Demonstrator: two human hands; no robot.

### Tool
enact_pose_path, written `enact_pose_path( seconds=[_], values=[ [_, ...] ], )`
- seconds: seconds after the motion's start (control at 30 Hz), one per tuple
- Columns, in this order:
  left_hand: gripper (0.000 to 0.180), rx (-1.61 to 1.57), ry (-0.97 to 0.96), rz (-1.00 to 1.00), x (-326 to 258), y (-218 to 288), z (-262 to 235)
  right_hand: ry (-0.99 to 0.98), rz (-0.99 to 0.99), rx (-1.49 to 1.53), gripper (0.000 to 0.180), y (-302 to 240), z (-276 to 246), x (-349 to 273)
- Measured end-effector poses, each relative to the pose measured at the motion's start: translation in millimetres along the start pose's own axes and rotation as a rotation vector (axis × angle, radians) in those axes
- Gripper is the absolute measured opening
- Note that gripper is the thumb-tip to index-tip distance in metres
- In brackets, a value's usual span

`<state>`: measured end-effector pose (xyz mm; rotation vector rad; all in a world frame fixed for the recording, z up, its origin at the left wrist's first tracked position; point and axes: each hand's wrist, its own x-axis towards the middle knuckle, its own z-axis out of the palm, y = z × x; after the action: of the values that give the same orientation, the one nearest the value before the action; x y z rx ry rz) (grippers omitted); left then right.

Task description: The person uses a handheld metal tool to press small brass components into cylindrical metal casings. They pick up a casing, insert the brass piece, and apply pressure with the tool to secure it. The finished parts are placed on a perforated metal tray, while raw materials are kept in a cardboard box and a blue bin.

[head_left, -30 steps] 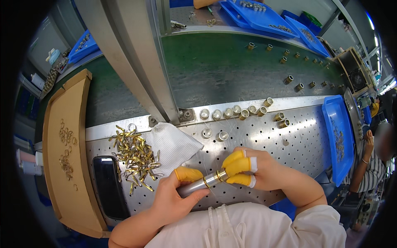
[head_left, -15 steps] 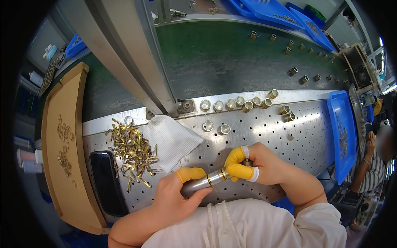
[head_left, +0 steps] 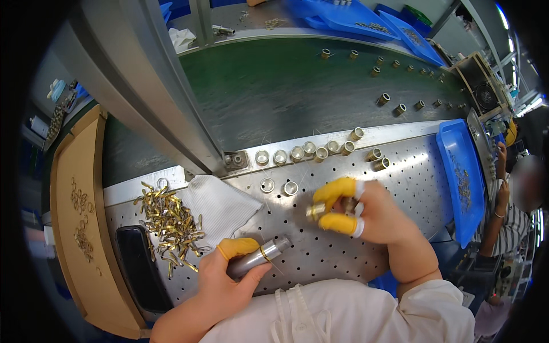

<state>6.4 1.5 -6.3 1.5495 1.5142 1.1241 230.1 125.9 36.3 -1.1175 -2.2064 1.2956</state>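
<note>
Metal bench [head_left: 343, 258] below, the sleeve [head_left: 315, 212] has just been slid off the rod [head_left: 248, 262], now pinched in the right hand [head_left: 374, 211], rod's wrapped snugly by the left hand [head_left: 222, 284], so removal looks done.

"Is it bright enough?"
"Yes, the metal surface [head_left: 320, 257] is brightly lit, with pale glare toward its far edge; strip lamps [head_left: 503, 18] shine beyond its far right corner."
"Is everything sharp?"
"Mostly; the right hand [head_left: 376, 214] and the brass-coloured fitting [head_left: 315, 211] it holds are smeared."
"And the view's rim?"
"Black, and the cardboard tray [head_left: 94, 297] bows beyond the surface's left edge."
</note>
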Motion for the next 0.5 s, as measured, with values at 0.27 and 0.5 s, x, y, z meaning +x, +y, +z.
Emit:
enact_pose_path(
  seconds=[0.27, 0.5],
  values=[
    [0.033, 0.010, -0.094, -0.028, 3, 6, 0, 0.160, -0.164, -0.641, 0.028, 17, -8, 14],
    [0.036, 0.008, -0.054, -0.102, -3, 6, -2, 0.166, -0.148, -0.442, 0.021, 11, -22, 39]
  ],
)
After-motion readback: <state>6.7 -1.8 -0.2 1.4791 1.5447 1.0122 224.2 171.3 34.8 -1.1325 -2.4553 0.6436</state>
